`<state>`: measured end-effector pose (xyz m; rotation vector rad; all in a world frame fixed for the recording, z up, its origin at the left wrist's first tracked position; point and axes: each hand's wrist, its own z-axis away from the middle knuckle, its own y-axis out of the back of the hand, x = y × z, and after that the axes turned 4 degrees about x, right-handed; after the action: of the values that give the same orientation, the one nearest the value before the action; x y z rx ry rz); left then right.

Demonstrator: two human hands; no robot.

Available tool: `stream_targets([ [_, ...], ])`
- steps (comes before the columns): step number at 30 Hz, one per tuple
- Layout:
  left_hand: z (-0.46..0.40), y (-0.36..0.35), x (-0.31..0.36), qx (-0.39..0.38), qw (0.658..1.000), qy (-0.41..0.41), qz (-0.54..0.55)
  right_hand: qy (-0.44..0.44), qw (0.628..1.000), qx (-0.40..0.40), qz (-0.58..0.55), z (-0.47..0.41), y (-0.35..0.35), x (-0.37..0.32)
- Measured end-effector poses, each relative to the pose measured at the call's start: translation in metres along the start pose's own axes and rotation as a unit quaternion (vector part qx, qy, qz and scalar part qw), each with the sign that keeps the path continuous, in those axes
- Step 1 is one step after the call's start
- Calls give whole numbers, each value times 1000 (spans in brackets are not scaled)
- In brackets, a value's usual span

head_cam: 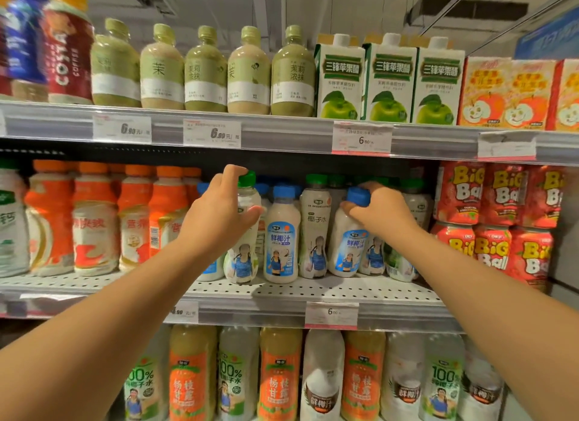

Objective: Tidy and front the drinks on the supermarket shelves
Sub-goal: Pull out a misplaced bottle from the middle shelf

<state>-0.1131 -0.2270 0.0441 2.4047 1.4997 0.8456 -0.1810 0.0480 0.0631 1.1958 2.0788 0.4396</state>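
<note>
Both arms stretched toward the middle perforated white metal shelf (pixel 329 290). Left hand (pixel 219 214) wrapped round the neck and shoulder of a clear green-capped plastic bottle of coconut water (pixel 244 257), thumb up beside the green cap, fingers (pixel 250 212) curled across the front of the bottle, which stands at the shelf's front edge, slightly tilted. Right hand (pixel 380 209) clamped over the top of a white blue-capped plastic bottle of coconut milk (pixel 347 248), fingertips pinching just under the blue cap, the bottle leaning a little to the left. Between the two sets of fingers, another blue-capped white coconut milk bottle (pixel 281 242) upright, and just beside it a taller green-capped coconut water bottle (pixel 315 232). Left of the left hand's fingers, a row of orange-capped orange-and-white drink bottles (pixel 94 220). Right of the right hand's fingers, stacked red Big Ball cans (pixel 495 220). Above the fingers, on the upper shelf, pale green and beige round-shouldered tea bottles (pixel 203 73) and white-and-green apple vinegar cartons (pixel 388 82). Below the fingers, on the lower shelf, large orange and white juice bottles (pixel 279 376), partly blurred.
</note>
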Motion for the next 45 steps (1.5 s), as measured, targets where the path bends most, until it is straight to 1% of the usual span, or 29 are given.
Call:
stream_targets([
  [5,12,7,5,15,1000,-23,5,45,998,34,15,32,16,-4],
  [10,25,17,6,16,999,-40,29,96,994,56,-1,58,48,-30],
  [13,28,31,0,34,997,-29,61,100,994,45,-18,66,63,-58],
  [16,27,58,-11,56,993,-9,102,103,993,29,-41,71,61,-94],
  [19,29,87,-28,53,994,-14,91,106,993,9,-53,71,44,-129],
  [24,51,117,-59,21,998,-66,13,90,995,-22,-43,67,4,-173],
  [29,63,131,-86,6,998,-52,-19,61,997,-40,-3,55,-27,-194],
  [33,63,138,-96,-10,998,-56,-24,27,998,-55,21,42,-45,-200],
  [39,58,135,-103,1,998,-57,-2,-6,998,-46,35,32,-63,-205],
  [45,56,123,-99,-13,998,-56,12,-26,994,-85,58,24,-70,-205],
])
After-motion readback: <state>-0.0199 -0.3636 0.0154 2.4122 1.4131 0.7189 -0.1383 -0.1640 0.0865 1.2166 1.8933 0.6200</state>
